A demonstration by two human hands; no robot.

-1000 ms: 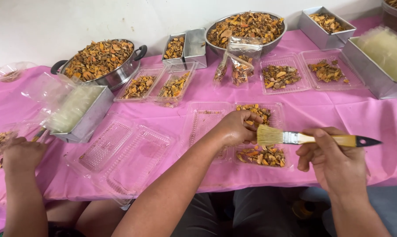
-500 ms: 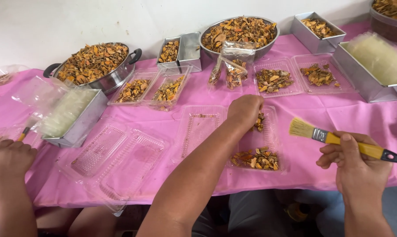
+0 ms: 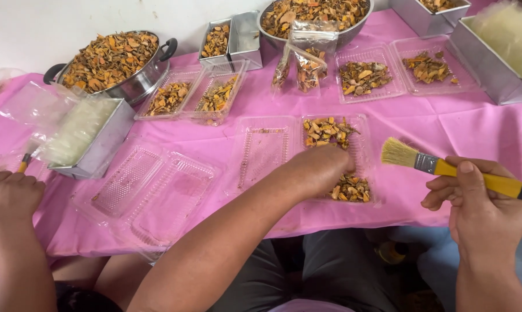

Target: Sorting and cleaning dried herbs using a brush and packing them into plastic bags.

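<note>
Nearest to me, my left hand (image 3: 321, 169) lies across the clear hinged plastic clamshell tray (image 3: 362, 151) in the middle of the pink tabletop (image 3: 474, 124), palm down on the orange-brown dried root slices (image 3: 325, 130) inside; the fingers are curled under and I cannot tell whether they pinch anything. Right of that tray, my right hand (image 3: 481, 199) has its fingers wrapped tight round the yellow-handled flat paintbrush (image 3: 440, 166), pale bristles pointing back toward the tray and held just above the cloth.

Progress, as I judge it: this tray is loaded, its joined lid half (image 3: 264, 149) open and nearly bare, so closing is left. Left of the tray, two more clear clamshells (image 3: 157, 190) lie empty, unfilled. Farther left, another person's fist (image 3: 10, 193) grips a second brush beside a metal loaf tin of pale sheets (image 3: 85, 136).

Beyond the tray, four open packs (image 3: 365, 75) already hold slices, and two small clear bags (image 3: 301, 63) look filled. Farthest back, a steel pot (image 3: 114, 60) and steel bowl (image 3: 316, 14) are heaped, so plenty remains.
</note>
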